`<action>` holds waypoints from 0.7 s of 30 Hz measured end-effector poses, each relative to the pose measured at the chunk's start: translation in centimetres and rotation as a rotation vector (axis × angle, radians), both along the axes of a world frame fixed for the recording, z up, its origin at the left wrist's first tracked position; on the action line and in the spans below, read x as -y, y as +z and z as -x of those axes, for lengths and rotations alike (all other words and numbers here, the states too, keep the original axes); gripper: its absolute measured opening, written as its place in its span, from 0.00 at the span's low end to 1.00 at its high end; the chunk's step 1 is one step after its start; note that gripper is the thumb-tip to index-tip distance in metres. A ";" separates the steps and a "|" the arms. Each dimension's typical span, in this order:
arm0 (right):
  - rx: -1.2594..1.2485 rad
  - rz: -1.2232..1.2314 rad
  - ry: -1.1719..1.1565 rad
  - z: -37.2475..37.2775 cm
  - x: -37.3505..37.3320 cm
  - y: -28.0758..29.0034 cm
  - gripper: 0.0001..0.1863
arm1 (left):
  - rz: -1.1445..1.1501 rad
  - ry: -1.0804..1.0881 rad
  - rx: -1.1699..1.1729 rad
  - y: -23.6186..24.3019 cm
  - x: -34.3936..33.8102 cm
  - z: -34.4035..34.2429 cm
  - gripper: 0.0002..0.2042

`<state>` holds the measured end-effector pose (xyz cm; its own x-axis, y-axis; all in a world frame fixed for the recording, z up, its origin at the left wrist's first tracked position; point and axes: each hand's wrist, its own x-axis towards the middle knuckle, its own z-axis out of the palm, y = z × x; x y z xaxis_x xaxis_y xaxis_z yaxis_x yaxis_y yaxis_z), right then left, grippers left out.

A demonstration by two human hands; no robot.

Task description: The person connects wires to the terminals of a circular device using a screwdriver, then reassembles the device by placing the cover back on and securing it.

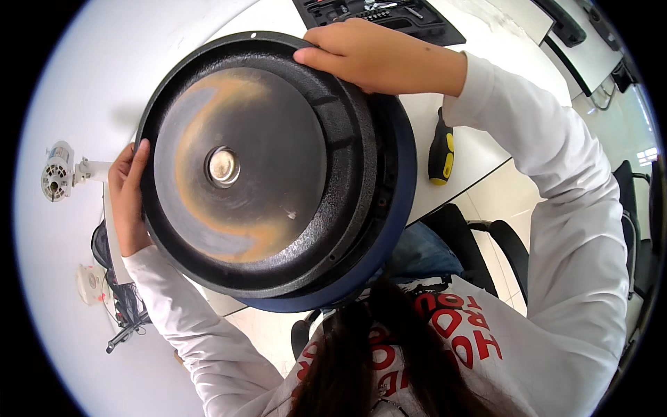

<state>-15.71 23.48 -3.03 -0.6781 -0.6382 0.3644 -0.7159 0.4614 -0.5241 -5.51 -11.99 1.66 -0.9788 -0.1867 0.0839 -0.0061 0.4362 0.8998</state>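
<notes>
Overhead, textured round black speaker (pixel 278 167), probably metal-backed

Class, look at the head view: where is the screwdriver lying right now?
The screwdriver lies on the white table, right of the big black disc, just below the right hand near the table's edge.

No packages, labels, signs or screens show here, only an open black tool case (pixel 379 15) lying flat at the far edge of the white table (pixel 479 156), its lettering too small to tell
</notes>
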 end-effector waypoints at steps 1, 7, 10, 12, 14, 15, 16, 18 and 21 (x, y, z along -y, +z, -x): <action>-0.056 0.015 0.012 0.5 0.3 -0.4 0.23 | -0.023 0.013 0.015 -0.4 0.1 -0.1 0.11; 0.039 0.002 0.003 0.4 1.9 -0.1 0.24 | -0.101 0.003 0.087 -1.4 0.7 -1.4 0.10; 0.147 -0.015 -0.004 0.3 2.4 -0.2 0.25 | -0.089 -0.019 0.132 -1.3 1.3 -1.9 0.10; 0.136 0.016 0.017 1.1 2.7 -1.0 0.25 | -0.089 0.003 0.148 -1.3 1.1 -2.3 0.10; 0.138 0.010 0.025 1.4 2.9 -1.3 0.24 | -0.089 0.044 0.125 -1.5 1.1 -2.6 0.11; 0.138 0.007 0.030 1.6 3.0 -1.5 0.23 | -0.089 0.064 0.114 -1.6 1.0 -2.8 0.11; 0.113 0.031 0.024 2.3 3.7 -2.1 0.24 | -0.069 0.090 0.112 -1.3 0.6 -3.1 0.11; 0.054 0.070 -0.001 4.1 5.4 -3.7 0.26 | -0.040 0.128 0.102 -0.8 -0.2 -3.2 0.11; -0.072 0.053 0.025 5.5 6.6 -4.7 0.25 | -0.070 0.058 0.125 -1.1 0.6 -3.8 0.12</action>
